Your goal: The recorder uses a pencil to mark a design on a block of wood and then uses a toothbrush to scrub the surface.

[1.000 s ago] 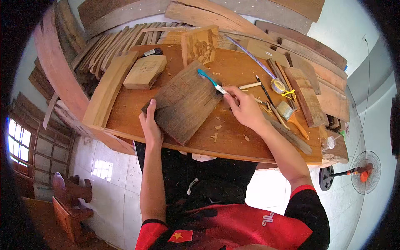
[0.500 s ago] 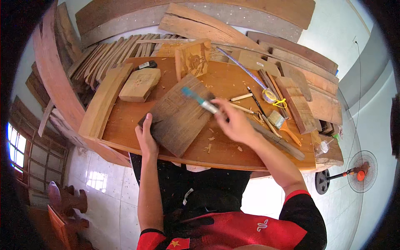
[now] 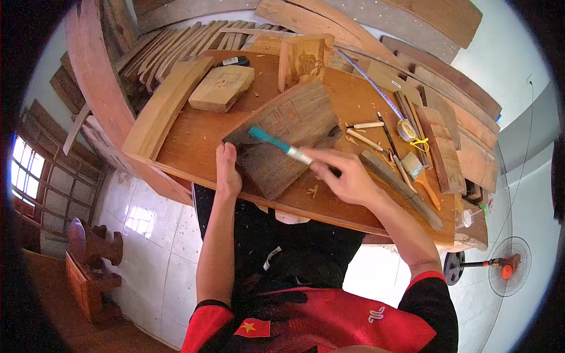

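Note:
My left hand (image 3: 228, 169) grips the left edge of a dark brown wooden board (image 3: 297, 120), which is tilted up over the table's near side. Faint carved lines show on the board's far half. My right hand (image 3: 348, 176) is closed around a brush (image 3: 299, 155) with teal bristles and a silver collar. The bristles lie over the left part of the board; whether they touch it I cannot tell. Beyond the board stands a carved light wooden panel (image 3: 300, 62), with a pale wooden block (image 3: 222, 87) to its left.
Wood shavings lie on the brown table (image 3: 182, 140). At the right are carving tools (image 3: 366, 140), a tape measure (image 3: 406, 129) drawn out, an orange-handled brush (image 3: 431, 193) and a thick wooden bar (image 3: 440, 150). A long beam (image 3: 168, 112) lines the left edge. A fan (image 3: 507, 267) stands right.
The board has turned and tilted, so its carved lines now show. The teal brush has swung flatter and reaches farther left across it. The whole view has shifted a little.

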The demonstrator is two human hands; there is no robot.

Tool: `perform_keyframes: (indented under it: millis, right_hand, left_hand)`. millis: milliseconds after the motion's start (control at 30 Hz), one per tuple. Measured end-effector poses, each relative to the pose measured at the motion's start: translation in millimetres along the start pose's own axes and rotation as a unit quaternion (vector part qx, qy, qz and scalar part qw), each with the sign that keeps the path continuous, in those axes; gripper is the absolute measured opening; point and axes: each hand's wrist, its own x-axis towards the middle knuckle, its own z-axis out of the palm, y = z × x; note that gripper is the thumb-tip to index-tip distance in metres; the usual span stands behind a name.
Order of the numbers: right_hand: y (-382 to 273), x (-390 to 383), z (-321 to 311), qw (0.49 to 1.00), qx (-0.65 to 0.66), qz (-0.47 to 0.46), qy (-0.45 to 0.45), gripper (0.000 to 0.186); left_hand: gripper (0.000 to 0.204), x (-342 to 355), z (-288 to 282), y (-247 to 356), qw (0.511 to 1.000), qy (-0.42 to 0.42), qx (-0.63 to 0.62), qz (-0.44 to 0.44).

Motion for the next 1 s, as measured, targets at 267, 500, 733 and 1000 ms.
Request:
perform_keyframes:
  millis: [267,500,733,1000]
  right_hand:
    - [-2,-2,3,0.988,-0.008,-0.153,-0.006,0.033]
    - [8,-5,-9,0.993,-0.03,-0.087,0.08,0.036]
    - [13,-1,-33,0.979,-0.092,0.156,0.09,0.028]
    - [24,5,-38,0.977,-0.111,0.129,0.129,0.025]
  left_hand:
    - [0.096,7,-32,-44,0.996,-0.044,-0.071,-0.014]
    - [0.097,-3,-8,8,0.98,-0.179,-0.037,0.082]
    - [0.108,-11,4,24,0.996,-0.066,0.031,0.043]
    - [0.081,-7,19,33,0.999,-0.044,0.0,0.018]
